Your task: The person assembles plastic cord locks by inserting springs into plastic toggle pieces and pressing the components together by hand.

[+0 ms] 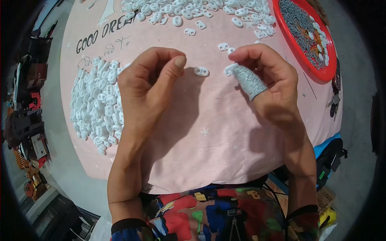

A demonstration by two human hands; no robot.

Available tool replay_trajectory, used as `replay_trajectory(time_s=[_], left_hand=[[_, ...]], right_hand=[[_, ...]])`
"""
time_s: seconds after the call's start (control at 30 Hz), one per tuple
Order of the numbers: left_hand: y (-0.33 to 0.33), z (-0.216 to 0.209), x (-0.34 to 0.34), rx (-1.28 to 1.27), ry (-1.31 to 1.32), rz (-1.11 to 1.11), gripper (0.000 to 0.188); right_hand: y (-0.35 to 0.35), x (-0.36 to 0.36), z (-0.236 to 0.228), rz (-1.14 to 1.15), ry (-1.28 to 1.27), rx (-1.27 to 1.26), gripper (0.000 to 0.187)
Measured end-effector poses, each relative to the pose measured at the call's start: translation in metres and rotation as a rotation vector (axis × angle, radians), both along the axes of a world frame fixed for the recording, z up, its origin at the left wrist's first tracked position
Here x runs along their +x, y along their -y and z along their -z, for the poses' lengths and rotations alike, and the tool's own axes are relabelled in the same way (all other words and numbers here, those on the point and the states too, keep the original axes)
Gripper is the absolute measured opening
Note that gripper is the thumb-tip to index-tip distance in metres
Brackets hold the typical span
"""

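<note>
Multicolour garment (181,213) nearest; small white pieces (109,99) apparently being handled singly on pink-covered desk (217,156).
Left hand (146,78) pinched, can't tell if gripping; right hand (277,76) thumb/index apart, grey thumb sleeve (248,80) on, white piece (228,70) by its tip, contact unclear. Loose piece (201,71) between. Next likely calls for fine pinch.

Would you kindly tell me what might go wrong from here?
The right hand, with a grey knitted thumb cover, might fumble the small white piece at its tip. The left hand, close beside the pile of white pieces, might scatter some. The red tray of small grey parts, near the right edge of the pink tablecloth, might spill if knocked.
</note>
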State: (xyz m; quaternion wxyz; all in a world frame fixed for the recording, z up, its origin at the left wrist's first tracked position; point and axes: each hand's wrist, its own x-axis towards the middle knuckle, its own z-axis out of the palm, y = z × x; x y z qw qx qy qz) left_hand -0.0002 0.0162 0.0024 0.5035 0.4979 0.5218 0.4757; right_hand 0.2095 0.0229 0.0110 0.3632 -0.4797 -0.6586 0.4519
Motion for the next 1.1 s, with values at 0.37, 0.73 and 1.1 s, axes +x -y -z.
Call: replay_trajectory(time_s=[0.37,0.73,1.1], left_hand=[[0.006,0.014,0.009,0.308,-0.488,0.032,0.017],[0.003,-0.006,0.006,-0.319,0.285,0.138,0.021],[0.001,-0.007,0.001,-0.418,0.469,0.223,0.026]], right_hand=[[-0.005,0.002,-0.004,0.051,-0.371,-0.269,0.02],[-0.005,-0.001,-0.004,0.056,-0.414,-0.371,0.021],[-0.004,0.001,-0.002,0.059,-0.492,-0.462,0.019]])
